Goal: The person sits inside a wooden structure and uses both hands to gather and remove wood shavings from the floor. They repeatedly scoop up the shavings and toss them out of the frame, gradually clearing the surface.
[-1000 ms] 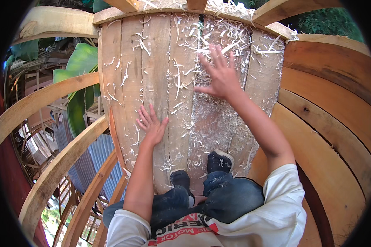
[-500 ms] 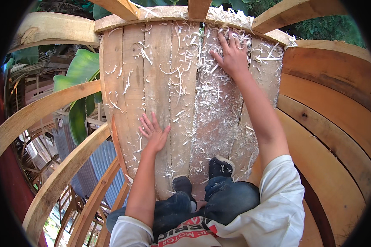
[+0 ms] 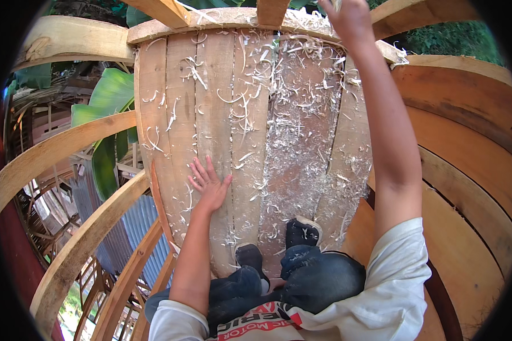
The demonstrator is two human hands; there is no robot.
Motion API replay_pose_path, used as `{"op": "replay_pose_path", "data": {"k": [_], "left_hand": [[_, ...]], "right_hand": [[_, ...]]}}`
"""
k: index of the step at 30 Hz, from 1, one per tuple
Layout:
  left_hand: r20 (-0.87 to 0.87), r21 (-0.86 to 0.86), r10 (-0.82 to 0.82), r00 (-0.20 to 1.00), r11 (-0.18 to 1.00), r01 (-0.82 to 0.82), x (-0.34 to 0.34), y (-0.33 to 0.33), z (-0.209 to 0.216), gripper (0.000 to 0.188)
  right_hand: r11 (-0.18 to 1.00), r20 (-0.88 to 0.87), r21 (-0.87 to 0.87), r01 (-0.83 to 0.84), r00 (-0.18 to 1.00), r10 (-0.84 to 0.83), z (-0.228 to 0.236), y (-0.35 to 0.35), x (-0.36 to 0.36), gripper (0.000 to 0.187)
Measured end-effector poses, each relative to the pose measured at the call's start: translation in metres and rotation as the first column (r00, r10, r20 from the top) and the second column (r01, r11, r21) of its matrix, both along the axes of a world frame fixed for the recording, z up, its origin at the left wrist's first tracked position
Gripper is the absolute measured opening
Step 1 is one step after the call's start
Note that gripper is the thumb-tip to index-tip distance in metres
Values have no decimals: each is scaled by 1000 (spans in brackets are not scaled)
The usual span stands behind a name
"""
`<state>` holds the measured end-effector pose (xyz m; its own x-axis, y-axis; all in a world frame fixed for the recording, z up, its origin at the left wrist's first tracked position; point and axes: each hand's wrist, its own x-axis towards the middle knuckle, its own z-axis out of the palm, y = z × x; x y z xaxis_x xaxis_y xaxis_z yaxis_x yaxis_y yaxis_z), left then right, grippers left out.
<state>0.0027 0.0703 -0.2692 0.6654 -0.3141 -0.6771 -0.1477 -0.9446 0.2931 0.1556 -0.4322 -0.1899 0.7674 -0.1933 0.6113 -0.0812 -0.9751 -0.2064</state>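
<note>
I crouch on a platform of wooden planks (image 3: 210, 102) strewn with pale wood shavings (image 3: 301, 113). My left hand (image 3: 209, 184) lies flat on the planks, fingers spread, holding nothing. My right hand (image 3: 350, 20) is stretched far forward to the platform's far edge, near a curved beam (image 3: 222, 17); its fingertips are cut off by the top of the view and whether it grips anything cannot be made out. My two dark shoes (image 3: 301, 233) rest on the planks just in front of my knees.
Curved wooden ribs (image 3: 57, 150) run along the left, with open gaps down to corrugated roofing (image 3: 119, 227) and green leaves (image 3: 105, 102) below. Wide curved planks (image 3: 466, 187) rise on the right. Two beams (image 3: 273, 10) cross the far edge.
My right hand has slid forward across the planks from the middle to the far edge. My left hand has stayed flat in about the same place.
</note>
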Motion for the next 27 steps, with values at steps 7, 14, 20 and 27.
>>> {"op": "replay_pose_path", "data": {"k": [7, 14, 20, 27], "left_hand": [[-8, 7, 12, 1000, 1000, -12, 1, 1, -1, 96], [-6, 13, 11, 1000, 1000, -11, -1, 3, -1, 97], [-8, -29, 13, 1000, 999, -13, -2, 1, -4, 96], [-48, -27, 34, 998, 999, -36, 0, 0, 3, 96]], "right_hand": [[664, -354, 747, 17, 857, 376, -14, 38, -5, 22], [872, -202, 387, 300, 950, -237, -35, 3, 38, 38], [784, -725, 394, 480, 687, -56, -38, -4, 34, 35], [707, -558, 631, 321, 821, 125, -19, 24, 15, 28]]}}
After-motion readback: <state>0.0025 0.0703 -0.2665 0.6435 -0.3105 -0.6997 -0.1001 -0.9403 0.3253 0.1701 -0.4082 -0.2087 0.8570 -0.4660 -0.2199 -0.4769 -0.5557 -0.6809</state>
